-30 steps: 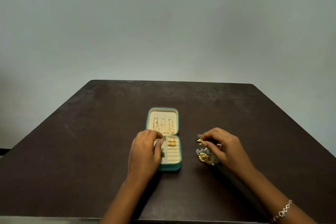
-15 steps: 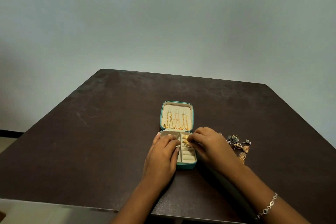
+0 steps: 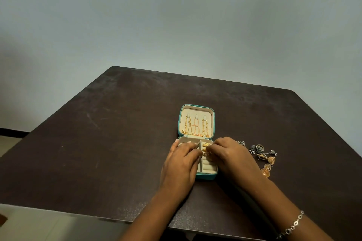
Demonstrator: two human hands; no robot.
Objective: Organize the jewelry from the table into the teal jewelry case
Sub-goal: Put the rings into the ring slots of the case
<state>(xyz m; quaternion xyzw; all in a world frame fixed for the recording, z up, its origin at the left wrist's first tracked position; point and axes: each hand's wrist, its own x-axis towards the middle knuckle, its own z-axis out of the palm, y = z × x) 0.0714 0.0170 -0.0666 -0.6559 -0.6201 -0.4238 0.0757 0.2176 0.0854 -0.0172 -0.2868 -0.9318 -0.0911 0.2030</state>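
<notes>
Right now both hands meet over the open base of the teal jewelry case (image 3: 205, 176). The right hand (image 3: 231, 154) has its fingertips pinched together at the ring rolls (image 3: 208, 166) in the right-hand compartment, apparently pressing a gold ring (image 3: 206, 154) into the slots; whether the ring is clamped or already released cannot be told. The left hand (image 3: 181, 164) lies curled over the left compartment, fingers bent, seemingly steadying the case; nothing shows in it. Two more gold rings (image 3: 206, 145) sit in the rolls just beyond the fingertips. The raised lid (image 3: 196, 121) behind carries three gold chains (image 3: 195, 128) hung from its hooks.

Outward, the case sits near the middle of the dark table (image 3: 98, 143), toward its near edge. The loose earrings (image 3: 262, 154), silver-toned ones and gold jhumkas, lie in a small cluster on the table just right of the right hand, toward the right edge. That hand is clearly the nearer one, so the next pick probably needs only a short sideways reach. A bracelet (image 3: 292, 225) circles the right wrist.
</notes>
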